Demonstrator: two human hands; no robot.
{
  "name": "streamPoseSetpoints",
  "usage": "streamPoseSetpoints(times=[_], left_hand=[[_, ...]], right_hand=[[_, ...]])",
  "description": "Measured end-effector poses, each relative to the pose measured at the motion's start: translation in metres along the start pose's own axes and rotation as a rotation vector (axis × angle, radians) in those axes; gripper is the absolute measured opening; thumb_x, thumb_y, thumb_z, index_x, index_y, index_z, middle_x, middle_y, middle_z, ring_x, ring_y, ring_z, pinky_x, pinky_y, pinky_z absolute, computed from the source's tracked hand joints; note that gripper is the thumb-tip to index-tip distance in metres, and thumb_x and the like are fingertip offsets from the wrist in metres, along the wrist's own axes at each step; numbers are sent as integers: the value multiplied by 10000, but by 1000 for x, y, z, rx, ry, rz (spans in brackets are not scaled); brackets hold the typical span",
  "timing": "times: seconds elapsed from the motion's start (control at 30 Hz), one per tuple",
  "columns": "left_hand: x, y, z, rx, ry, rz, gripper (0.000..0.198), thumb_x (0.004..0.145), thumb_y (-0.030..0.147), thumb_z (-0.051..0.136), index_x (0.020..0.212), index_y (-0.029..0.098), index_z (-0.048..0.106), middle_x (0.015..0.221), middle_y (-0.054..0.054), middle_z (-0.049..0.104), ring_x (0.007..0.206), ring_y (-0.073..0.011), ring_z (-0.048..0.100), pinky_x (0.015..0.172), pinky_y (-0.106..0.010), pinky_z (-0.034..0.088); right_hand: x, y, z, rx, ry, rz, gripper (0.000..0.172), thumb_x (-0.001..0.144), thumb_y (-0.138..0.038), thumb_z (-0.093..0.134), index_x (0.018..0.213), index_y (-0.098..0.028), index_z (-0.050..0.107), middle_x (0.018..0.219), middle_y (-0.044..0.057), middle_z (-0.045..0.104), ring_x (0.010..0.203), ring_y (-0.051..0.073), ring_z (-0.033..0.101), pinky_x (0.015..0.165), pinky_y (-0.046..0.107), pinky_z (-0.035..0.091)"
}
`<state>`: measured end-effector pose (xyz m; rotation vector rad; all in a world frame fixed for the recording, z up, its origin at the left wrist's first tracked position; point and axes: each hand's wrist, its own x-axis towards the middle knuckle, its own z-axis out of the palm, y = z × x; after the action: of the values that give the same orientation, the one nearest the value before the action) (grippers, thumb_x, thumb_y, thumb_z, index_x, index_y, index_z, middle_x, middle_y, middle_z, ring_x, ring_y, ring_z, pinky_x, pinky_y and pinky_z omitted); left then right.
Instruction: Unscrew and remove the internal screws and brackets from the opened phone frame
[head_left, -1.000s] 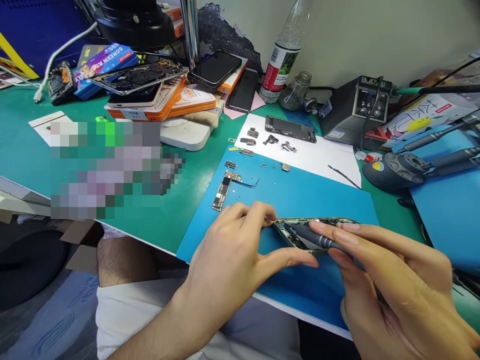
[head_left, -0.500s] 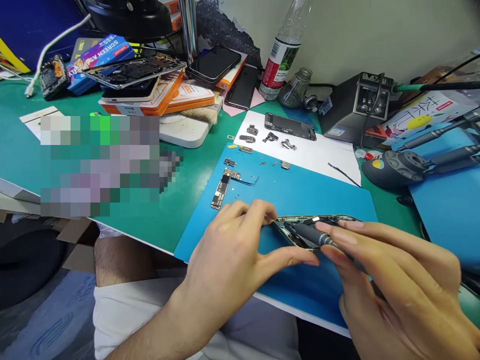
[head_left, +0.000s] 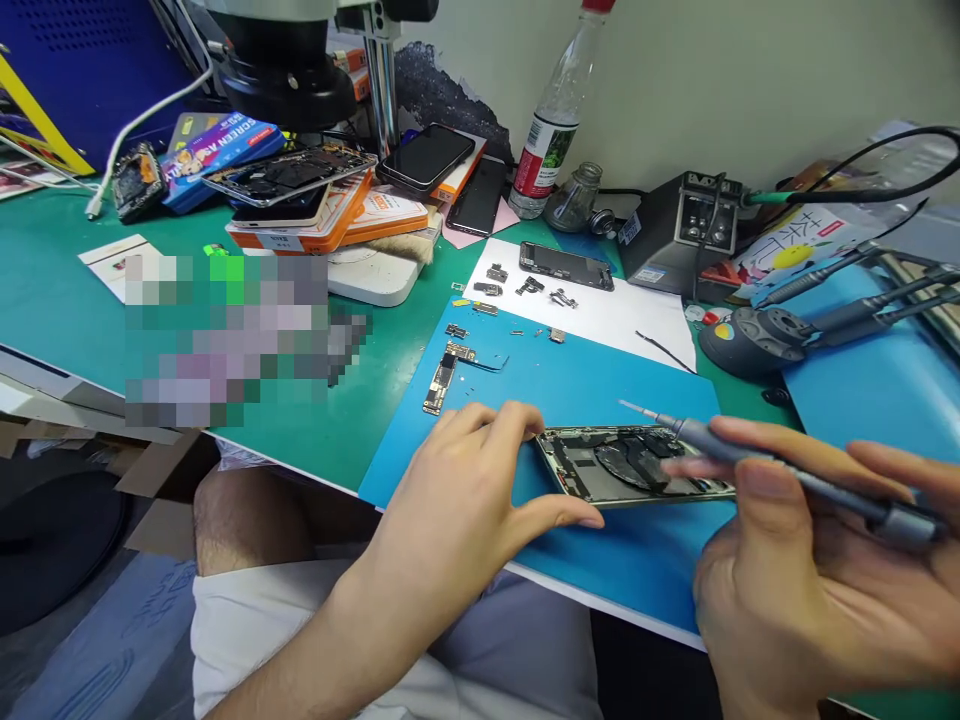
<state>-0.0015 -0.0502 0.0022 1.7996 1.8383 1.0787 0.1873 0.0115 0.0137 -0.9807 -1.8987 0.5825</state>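
My left hand grips the left end of an opened phone housing, fingers at the far corner and thumb along the near edge. Inside the housing a dark round coil and black flex parts show. My right hand is closed on a slim grey screwdriver, its thin tip pointing left, above and clear of the housing. Right-hand fingers cover part of the housing's right end. Beyond the left hand a small logic board lies on the blue mat.
Small phone parts and a phone screen lie on white paper. Behind are a plastic bottle, a glass jar and a black soldering station. Stacked phones and boxes stand left beneath a microscope head.
My right hand has drawn the screwdriver up and right, out of the housing, turning its tip away. My left hand keeps its grip; the housing's inside shows more. The view has shifted slightly.
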Motion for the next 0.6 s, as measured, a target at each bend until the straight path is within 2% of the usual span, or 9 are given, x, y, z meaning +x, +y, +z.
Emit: streamPoseSetpoints(times=[0.13, 0.27, 0.4, 0.6], left_hand=[[-10, 6, 3, 157, -31, 72, 582, 872, 479, 927, 1269, 225, 585, 1273, -122, 757, 1161, -352, 710, 851, -446, 578], [-17, 7, 8, 155, -17, 73, 577, 890, 315, 938, 1293, 245, 531, 1316, -91, 744, 1187, -330, 687, 912, -458, 560], [-18, 8, 9, 105, -7, 19, 562, 866, 256, 954, 1210, 280, 510, 1394, -46, 729, 1182, -304, 676, 944, -459, 542], [-17, 9, 9, 79, -37, -26, 476, 897, 235, 913, 1155, 284, 516, 1427, -45, 728, 1229, -308, 677, 977, -481, 540]], right_hand=[[13, -6, -6, 50, 55, 83, 423, 948, -518, 807, 1324, -330, 763, 1291, 69, 820, 1186, 358, 797, 963, 538, 692], [19, -10, -12, 51, 104, 193, 280, 1012, -434, 751, 1267, -324, 791, 1325, 48, 814, 1123, 287, 827, 988, 462, 695], [21, -6, -8, 90, 71, 278, 208, 1045, -385, 721, 1235, -345, 796, 1328, 3, 815, 1076, 190, 838, 952, 294, 694], [29, 1, -1, 140, 5, 358, 203, 1026, -453, 740, 1175, -326, 791, 1268, 12, 835, 1033, 179, 847, 862, 238, 703]])
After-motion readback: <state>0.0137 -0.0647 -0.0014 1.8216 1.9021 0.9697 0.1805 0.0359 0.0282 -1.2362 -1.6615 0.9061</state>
